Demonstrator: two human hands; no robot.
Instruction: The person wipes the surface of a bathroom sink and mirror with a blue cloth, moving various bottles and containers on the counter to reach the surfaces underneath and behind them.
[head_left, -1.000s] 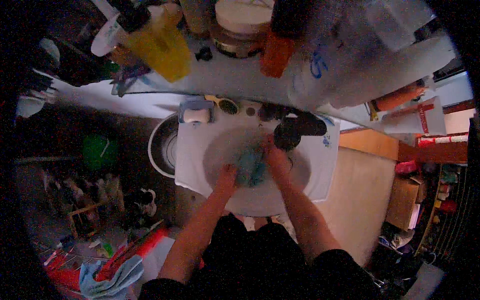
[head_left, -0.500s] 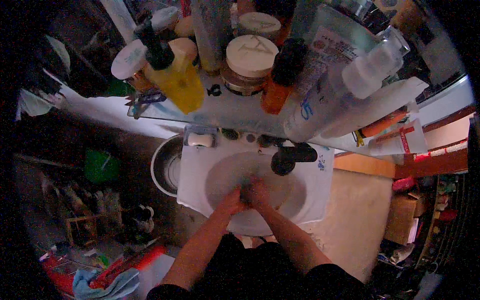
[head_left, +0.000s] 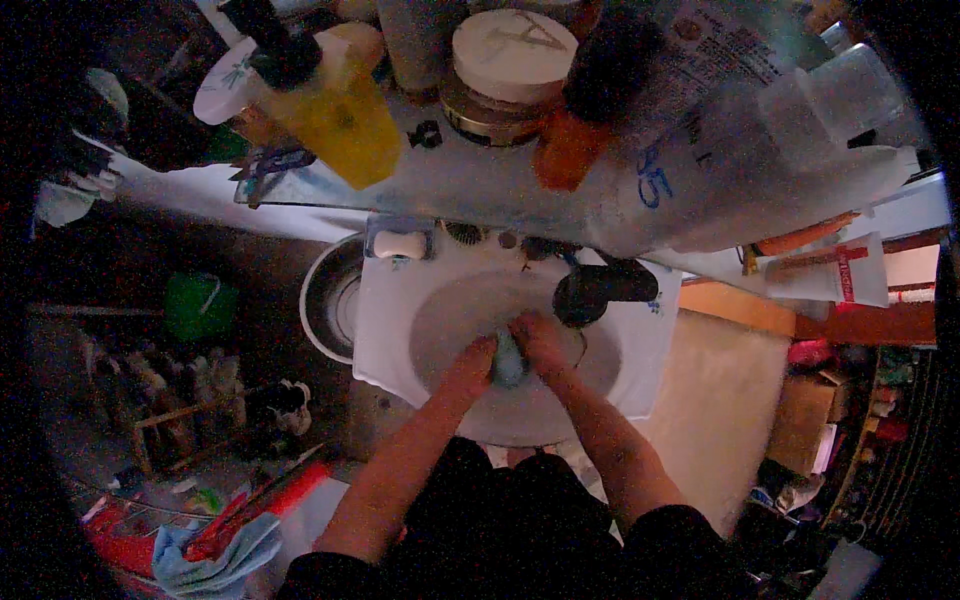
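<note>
Both hands are low in the white sink basin. Between them is a small pale blue-green thing, soft-looking like a bunched cloth; dim light hides its exact kind. My left hand is closed against its left side. On the other side, my right hand curls at its upper right edge, fingers partly hidden. The black faucet reaches over the basin just beyond my right hand. Whether water runs cannot be made out.
A glass shelf crosses above the sink with a yellow pump bottle, round compact and large clear bottle. White soap sits in a dish at the sink's back left. A metal basin stands left.
My hands have drawn a little apart from being pressed together, and the pale blue-green thing now shows between them. The view has shifted, so the shelf looks nearer and the sink slightly higher.
</note>
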